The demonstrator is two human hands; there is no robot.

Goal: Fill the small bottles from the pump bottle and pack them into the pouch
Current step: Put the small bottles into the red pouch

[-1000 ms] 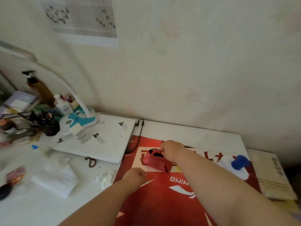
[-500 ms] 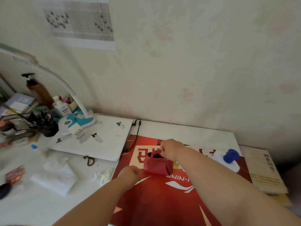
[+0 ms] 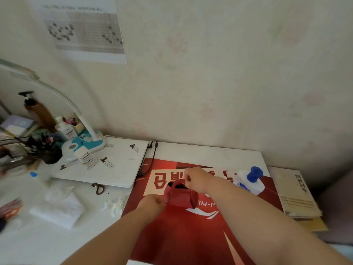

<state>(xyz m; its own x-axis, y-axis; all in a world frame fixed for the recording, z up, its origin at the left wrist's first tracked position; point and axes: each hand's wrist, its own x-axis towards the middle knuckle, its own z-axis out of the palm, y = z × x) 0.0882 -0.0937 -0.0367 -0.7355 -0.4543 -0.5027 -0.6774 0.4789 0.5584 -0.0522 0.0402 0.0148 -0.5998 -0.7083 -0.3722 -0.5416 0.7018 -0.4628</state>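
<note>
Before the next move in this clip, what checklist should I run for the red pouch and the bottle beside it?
1. Red pouch mouth open: ok, a dark opening shows at the top.
2. Right hand pinches the upper rim: ok.
3. Left hand grips the left edge: ok.
4. Blue-capped white bottle free, lying on the red printed sheet right of the pouch: ok.
5. Bottles already inside: cannot tell, interior dark.

The white desk [image 3: 210, 153] carries a flat red paper bag [image 3: 181, 236]. A closed white laptop [image 3: 107, 169] lies just left of the bag, and folded tissues [image 3: 57, 209] lie farther left.
</note>
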